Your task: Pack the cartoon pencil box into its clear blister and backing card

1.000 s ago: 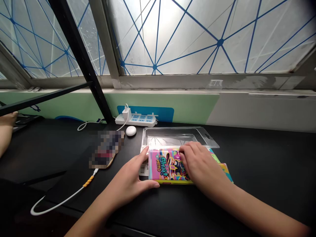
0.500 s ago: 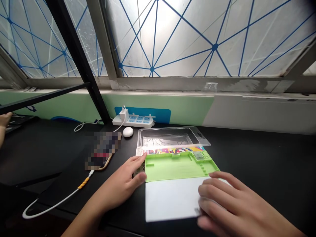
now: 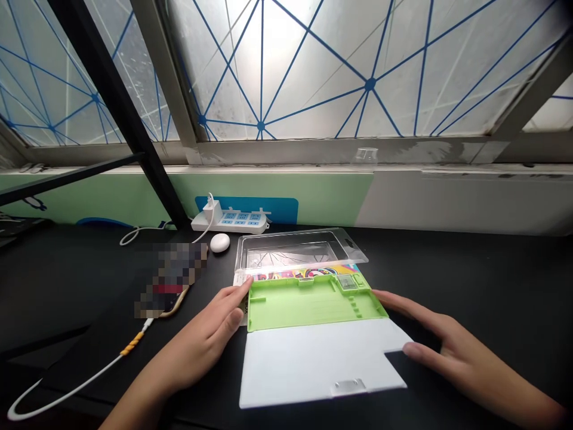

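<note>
Unfolded case (image 3: 308, 322) is lying flat on the black surface (image 3: 470, 269) btwn both hands, green tray (image 3: 298, 307) facing up at back, white lid (image 3: 308, 364) extending toward the person. L hand (image 3: 203, 337) is resting loosely at tray's L edge, not gripping; R hand (image 3: 452, 346) is holding thumb & fingers apart along R edge, also ungripped. Clear plastic shell (image 3: 295, 251) is lying just behind; phone (image 3: 174, 280) w/ cable (image 3: 132, 344) is sitting off L.

Bright backlight from window (image 3: 308, 77), dim lower-left corner
</note>
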Tool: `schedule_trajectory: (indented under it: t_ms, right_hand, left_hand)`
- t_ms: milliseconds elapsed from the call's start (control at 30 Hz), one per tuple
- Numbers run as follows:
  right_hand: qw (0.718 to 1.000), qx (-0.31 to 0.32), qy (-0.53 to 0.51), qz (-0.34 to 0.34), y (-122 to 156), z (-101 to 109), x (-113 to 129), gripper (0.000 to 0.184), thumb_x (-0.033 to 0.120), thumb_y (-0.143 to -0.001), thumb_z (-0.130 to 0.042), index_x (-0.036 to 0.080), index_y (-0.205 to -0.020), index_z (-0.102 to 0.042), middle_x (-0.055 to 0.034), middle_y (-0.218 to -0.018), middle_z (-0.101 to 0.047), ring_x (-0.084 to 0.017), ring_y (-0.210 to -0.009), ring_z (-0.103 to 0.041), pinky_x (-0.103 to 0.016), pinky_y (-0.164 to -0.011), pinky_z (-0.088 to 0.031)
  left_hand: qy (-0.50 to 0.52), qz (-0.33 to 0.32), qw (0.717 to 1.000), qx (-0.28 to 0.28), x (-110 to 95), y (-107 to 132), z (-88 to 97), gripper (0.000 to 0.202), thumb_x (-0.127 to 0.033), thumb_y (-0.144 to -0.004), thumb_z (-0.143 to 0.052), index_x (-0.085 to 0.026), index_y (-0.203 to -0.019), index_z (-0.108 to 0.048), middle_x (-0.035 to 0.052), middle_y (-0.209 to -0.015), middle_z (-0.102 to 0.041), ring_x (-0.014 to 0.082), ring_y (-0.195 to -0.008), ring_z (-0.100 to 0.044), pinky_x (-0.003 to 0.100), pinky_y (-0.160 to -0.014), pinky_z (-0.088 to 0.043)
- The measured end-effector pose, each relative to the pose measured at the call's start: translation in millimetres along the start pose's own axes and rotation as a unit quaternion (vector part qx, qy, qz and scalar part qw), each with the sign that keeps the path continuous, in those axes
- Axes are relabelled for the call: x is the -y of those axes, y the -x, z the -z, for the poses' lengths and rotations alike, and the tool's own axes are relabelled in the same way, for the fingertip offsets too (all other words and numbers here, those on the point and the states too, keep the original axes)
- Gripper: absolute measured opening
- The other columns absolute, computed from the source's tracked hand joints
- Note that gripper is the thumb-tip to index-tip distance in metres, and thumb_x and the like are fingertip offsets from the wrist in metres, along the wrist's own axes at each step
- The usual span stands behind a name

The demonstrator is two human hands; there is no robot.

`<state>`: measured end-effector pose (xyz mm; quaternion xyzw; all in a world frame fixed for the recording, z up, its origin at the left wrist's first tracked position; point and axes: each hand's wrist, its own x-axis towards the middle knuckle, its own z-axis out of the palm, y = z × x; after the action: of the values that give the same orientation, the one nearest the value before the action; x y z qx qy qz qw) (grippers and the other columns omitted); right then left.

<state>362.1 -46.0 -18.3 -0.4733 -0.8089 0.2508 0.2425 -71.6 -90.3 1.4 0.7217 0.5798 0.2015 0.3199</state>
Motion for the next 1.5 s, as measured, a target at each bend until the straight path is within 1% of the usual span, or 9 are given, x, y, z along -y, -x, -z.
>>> schedule_trajectory:
  t_ms: [267, 500, 633, 767, 933, 1000, 1100, 1333, 1500]
  right_hand:
    - [0.994, -0.095, -0.024, -0.055, -9, -7, 2, 0.043, 0.061, -0.098, -0.050, 0.029, -0.115, -0.074, -0.0078, -0.113, -0.080, -0.032, -0.101, -0.077, -0.042, -0.085, -0.064]
    - [0.996, -0.064, 0.063, -0.008, -13, -21, -1, 0.066, 0.055, -0.092, -0.065, 0.029, -0.151, -0.049, -0.0125, -0.146, -0.063, -0.034, -0.127, -0.065, -0.050, -0.101, -0.058]
    - [0.995, -0.075, 0.069, 0.007, -4, -23, -2, 0.070, 0.055, -0.088, -0.070, 0.030, -0.151, -0.051, -0.0120, -0.141, -0.067, -0.034, -0.119, -0.070, -0.045, -0.088, -0.065]
    - [0.992, -0.125, 0.035, 0.000, -6, -11, 13, 0.067, 0.051, -0.091, -0.067, 0.031, -0.152, -0.050, -0.0115, -0.144, -0.065, -0.033, -0.106, -0.075, -0.036, -0.061, -0.066]
    - [0.981, -0.192, 0.016, 0.010, -64, 8, 29, 0.059, 0.050, -0.094, -0.063, 0.025, -0.147, -0.056, -0.0093, -0.142, -0.067, -0.034, -0.124, -0.067, -0.045, -0.098, -0.059]
    - [0.979, -0.200, 0.012, 0.031, -93, 5, 26, 0.057, 0.049, -0.096, -0.060, 0.022, -0.146, -0.057, -0.0116, -0.143, -0.066, -0.033, -0.128, -0.064, -0.046, -0.104, -0.055]
    - [0.981, -0.189, 0.020, 0.038, -121, -10, 14, 0.054, 0.048, -0.097, -0.058, 0.022, -0.145, -0.057, -0.0127, -0.141, -0.067, -0.031, -0.123, -0.067, -0.047, -0.102, -0.056]
    - [0.989, -0.131, 0.062, 0.039, -118, -30, -1, 0.052, 0.049, -0.096, -0.059, 0.024, -0.141, -0.060, -0.0141, -0.151, -0.058, -0.035, -0.140, -0.053, -0.058, -0.110, -0.047]
    - [0.978, -0.104, 0.150, 0.100, -115, -29, -3, 0.040, 0.041, -0.105, -0.045, 0.021, -0.135, -0.060, -0.0180, -0.154, -0.054, -0.034, -0.145, -0.047, -0.060, -0.110, -0.045]
  left_hand:
    - [0.041, -0.031, 0.999, -0.003, 1, 0, 0.8, 0.079, -0.075, -0.100, -0.016, -0.031, -0.164, -0.030, 0.0043, -0.170, -0.031, 0.0324, -0.154, -0.031, 0.048, -0.126, -0.026]
    - [0.010, -0.002, 1.000, -0.024, -3, -6, -5.6, 0.093, -0.060, -0.095, -0.061, -0.032, -0.167, -0.009, 0.0107, -0.165, -0.039, 0.0349, -0.150, -0.040, 0.054, -0.123, -0.032]
    - [-0.068, -0.104, 0.988, -0.088, 0, -6, -13.4, 0.084, -0.048, -0.089, -0.075, -0.034, -0.160, -0.033, 0.0088, -0.158, -0.050, 0.0330, -0.142, -0.051, 0.047, -0.119, -0.042]
    - [-0.100, -0.194, 0.962, -0.162, -10, -12, -10.8, 0.071, -0.045, -0.099, -0.062, -0.030, -0.161, -0.031, 0.0084, -0.164, -0.041, 0.0292, -0.150, -0.041, 0.043, -0.124, -0.034]
    - [-0.101, -0.047, 0.986, -0.125, -37, -59, 9.8, 0.082, -0.062, -0.099, -0.051, -0.019, -0.164, -0.026, 0.0156, -0.170, -0.026, 0.0379, -0.157, -0.020, 0.054, -0.122, -0.032]
    - [-0.107, -0.034, 0.989, -0.099, -39, -81, 14.8, 0.089, -0.064, -0.094, -0.058, -0.020, -0.164, -0.026, 0.0171, -0.170, -0.024, 0.0408, -0.158, -0.012, 0.059, -0.121, -0.030]
    - [-0.107, -0.045, 0.982, -0.147, -28, -100, 14.5, 0.082, -0.055, -0.097, -0.056, -0.018, -0.164, -0.027, 0.0167, -0.168, -0.030, 0.0397, -0.158, -0.008, 0.060, -0.123, -0.025]
    - [-0.140, -0.018, 0.984, -0.111, -9, -95, 10.7, 0.081, -0.058, -0.100, -0.048, -0.014, -0.164, -0.025, 0.0150, -0.167, -0.033, 0.0347, -0.154, -0.032, 0.050, -0.123, -0.033]
    - [-0.197, -0.007, 0.977, -0.085, -7, -98, 11.0, 0.075, -0.058, -0.105, -0.034, -0.012, -0.163, -0.029, 0.0155, -0.170, -0.022, 0.0336, -0.155, -0.029, 0.049, -0.123, -0.033]
